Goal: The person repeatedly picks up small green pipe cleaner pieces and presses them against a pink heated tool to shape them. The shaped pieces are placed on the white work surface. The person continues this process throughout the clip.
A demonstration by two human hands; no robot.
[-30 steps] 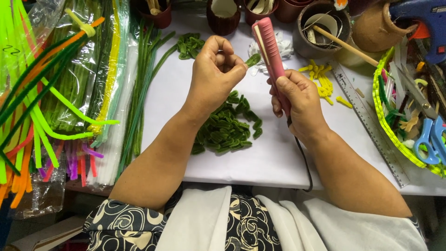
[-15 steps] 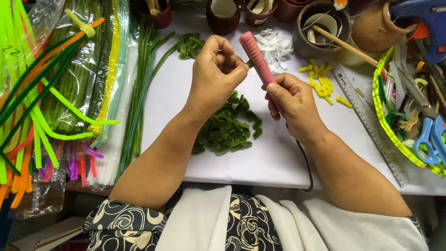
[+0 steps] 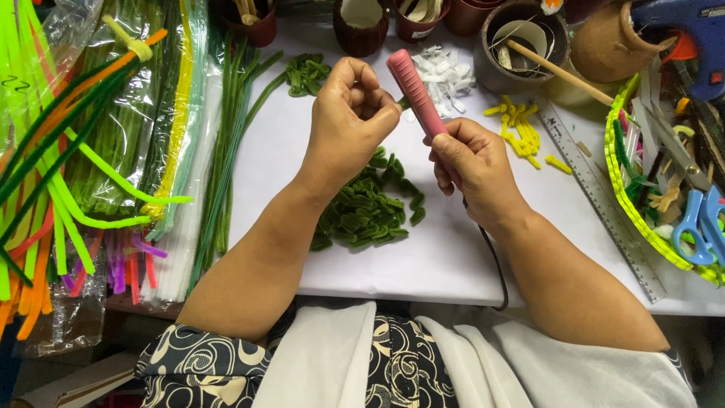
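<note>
a: what have the two hands got?

b: the right hand (image 3: 472, 162), just right of centre, has its fingers wrapped tight round a pink ribbed tool (image 3: 418, 92) that slants up toward the top middle; a dark cord (image 3: 495, 264) runs down from it. the left hand (image 3: 349, 121) is curled nearly closed, fingertips pinched together beside the tool's tip. a bit of green (image 3: 403, 101) shows there, but i cannot tell whether it is gripped.

a: counts?

b: one pile of dark green curled pieces (image 3: 368, 210) in the middle of the white sheet (image 3: 423, 257), one smaller green clump (image 3: 306, 73) at upper middle, one heap of white scraps (image 3: 445, 72), one scatter of yellow bits (image 3: 521, 132). one metal ruler (image 3: 604, 204) at right, one blue glue gun (image 3: 691, 30) in the upper right corner, one blue-handled pair of scissors (image 3: 698, 223).

a: packages?

b: clear plastic bags (image 3: 113, 136) of pipe cleaners fill the left side: neon green, orange, yellow, pink, white. loose long green stems (image 3: 226, 151) lie beside them. brown cups (image 3: 362, 23) line the top edge, about six.
</note>
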